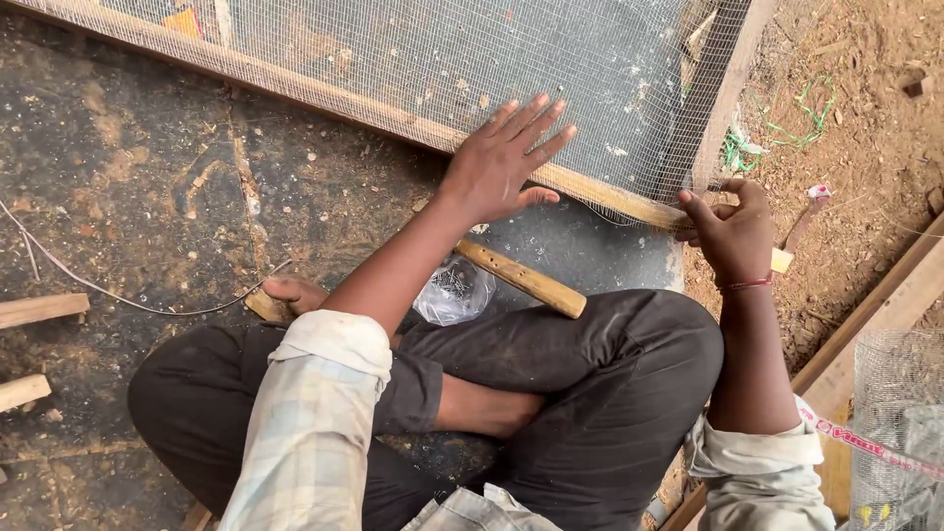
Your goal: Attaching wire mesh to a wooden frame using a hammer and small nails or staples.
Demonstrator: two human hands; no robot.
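A wooden frame covered with fine wire mesh lies on the dark floor in front of me. My left hand rests flat with fingers spread on the mesh and the frame's near rail. My right hand, with a red thread at the wrist, is curled at the frame's right corner, fingers closed on the rail end where the mesh edge hangs loose. What sits between the fingertips is too small to tell. A round wooden handle lies on the floor by my knees, beside a clear plastic bag of nails.
I sit cross-legged, bare toes showing at the left. Wood offcuts and a thin wire lie on the floor to the left. Bare dirt with green string, a timber plank and rolled mesh lie to the right.
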